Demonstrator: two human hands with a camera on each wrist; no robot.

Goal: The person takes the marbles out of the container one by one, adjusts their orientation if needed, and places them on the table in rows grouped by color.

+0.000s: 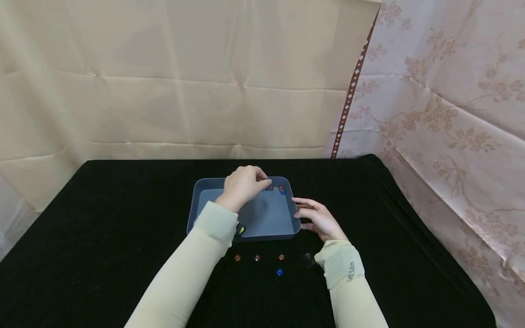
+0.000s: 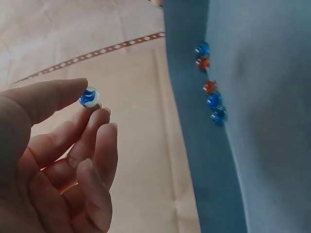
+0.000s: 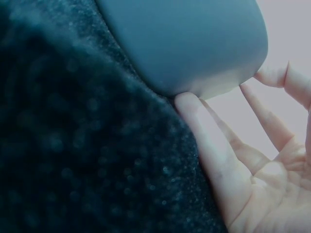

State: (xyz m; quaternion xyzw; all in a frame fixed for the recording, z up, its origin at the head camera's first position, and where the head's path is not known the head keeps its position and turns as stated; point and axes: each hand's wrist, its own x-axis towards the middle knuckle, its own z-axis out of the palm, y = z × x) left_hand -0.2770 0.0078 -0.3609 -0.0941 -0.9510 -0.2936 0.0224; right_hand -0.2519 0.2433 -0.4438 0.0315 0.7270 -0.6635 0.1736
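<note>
My left hand (image 1: pixel 243 184) pinches a white marble with blue swirls (image 2: pixel 89 97) between thumb and fingertips. The hand is over the far side of a blue-grey tray (image 1: pixel 262 237). Inside, against the tray's far wall, lie several blue and orange marbles (image 2: pixel 213 100), below and to the right of the held marble in the left wrist view. At the tray's right side is my right hand (image 1: pixel 321 221), fingers spread and loosely bent. Its thumb and fingertips touch the tray's outer wall (image 3: pixel 194 53) near a corner.
On the black cloth (image 1: pixel 123 237) in front of the tray lie a blue marble (image 1: pixel 280 272) and a short row of orange and clear marbles (image 1: pixel 257 258). A beige curtain (image 1: pixel 164 82) hangs behind the table, with a floral one (image 1: pixel 451 114) on the right.
</note>
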